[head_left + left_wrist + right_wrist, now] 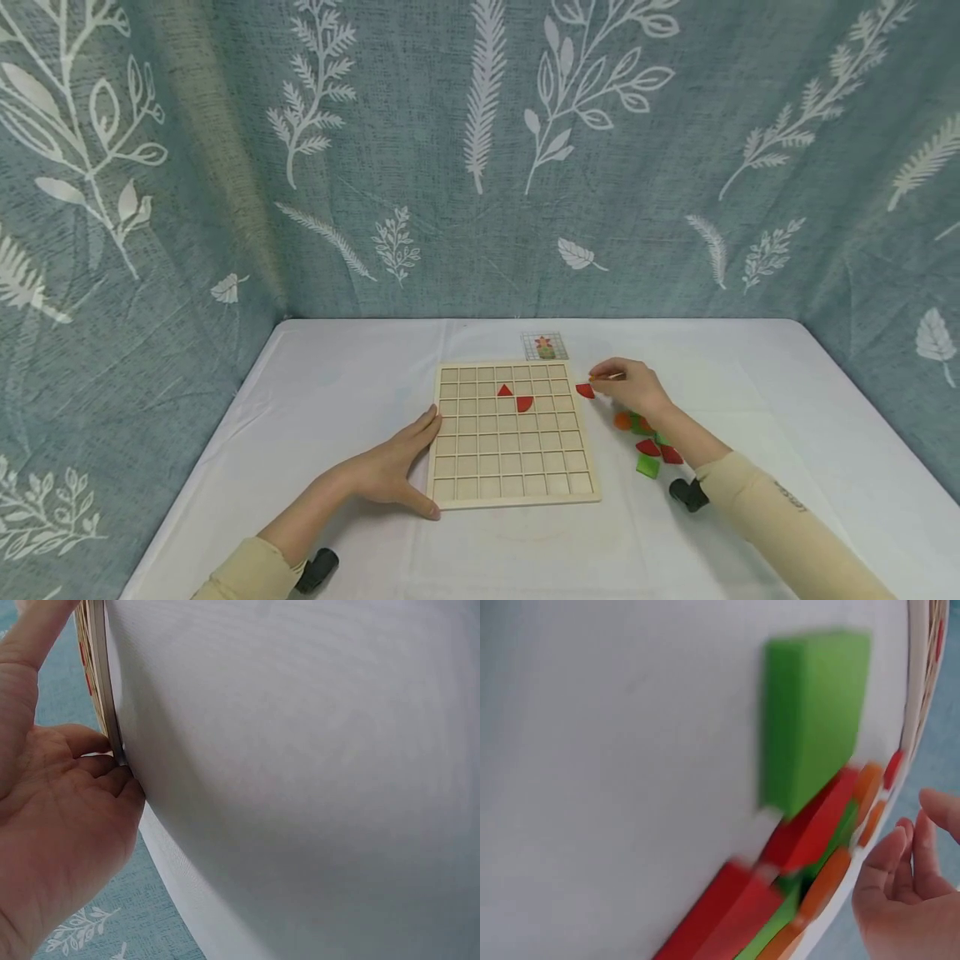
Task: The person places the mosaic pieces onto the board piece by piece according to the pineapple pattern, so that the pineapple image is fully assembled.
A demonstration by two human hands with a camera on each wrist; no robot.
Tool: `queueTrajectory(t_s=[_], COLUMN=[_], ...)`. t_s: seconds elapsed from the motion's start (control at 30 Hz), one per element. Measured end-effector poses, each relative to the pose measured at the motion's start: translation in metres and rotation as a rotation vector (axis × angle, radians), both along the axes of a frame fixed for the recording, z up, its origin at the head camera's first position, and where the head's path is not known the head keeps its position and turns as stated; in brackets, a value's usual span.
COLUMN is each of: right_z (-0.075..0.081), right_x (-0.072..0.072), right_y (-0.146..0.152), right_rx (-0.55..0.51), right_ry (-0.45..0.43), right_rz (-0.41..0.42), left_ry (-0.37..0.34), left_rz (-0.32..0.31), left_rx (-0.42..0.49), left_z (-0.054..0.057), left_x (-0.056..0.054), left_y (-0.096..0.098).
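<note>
A square wooden grid board point(517, 503) lies flat on the table, with a red triangle point(505, 390) and a red quarter-circle point(525, 404) in its cells. My left hand point(393, 467) rests against its left edge, thumb by the near corner, fingers along the side. Right of the board, my right hand point(633, 390) pinches a small orange piece point(592, 378), mostly hidden by the fingers. Beneath the fingertips lies another red quarter-circle point(585, 391). In the right wrist view, the right hand point(911, 885) shows its fingers bent towards the thumb.
A small pile of red, orange and green pieces lies under my right forearm, including a green block point(648, 466) and an orange round piece point(622, 421). A picture card point(545, 346) with a gridded figure lies behind the board. A patterned curtain point(517, 250) borders the table.
</note>
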State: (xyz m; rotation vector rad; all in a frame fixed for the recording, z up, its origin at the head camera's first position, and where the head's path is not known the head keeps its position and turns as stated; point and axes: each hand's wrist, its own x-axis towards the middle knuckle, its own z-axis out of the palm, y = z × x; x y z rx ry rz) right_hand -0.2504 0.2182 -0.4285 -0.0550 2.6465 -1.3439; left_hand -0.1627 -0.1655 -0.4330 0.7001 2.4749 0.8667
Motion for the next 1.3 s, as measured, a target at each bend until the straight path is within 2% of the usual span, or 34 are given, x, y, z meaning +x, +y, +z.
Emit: queueTrajectory(t_s=[0.33,0.5,0.73,1.07,1.3], right_z=[-0.004,-0.004,-0.005,-0.007,-0.005], right_x=[-0.005,-0.007,-0.013,-0.016,-0.012], right_y=[0.016,0.016,0.013,0.013,0.011], right_rx=[0.097,0.143,0.19,0.201,0.128], right_ry=[-0.011,-0.043,-0.045,0.014,0.021], right_rz=[-0.045,-0.05,-0.052,-0.062,-0.074], left_ry=[-0.003,-0.006,-0.008,0.0,-0.002], left_rz=[0.001,0.005,0.002,-0.01,-0.006], left_rx=[-0.007,-0.002,0.0,0.011,0.005], left_z=[-0.002,-0.002,-0.002,0.002,0.002], left_x=[0.0,0.0,0.0,-0.001,-0.001], left_y=[-0.001,-0.001,-0.001,-0.001,-0.001])
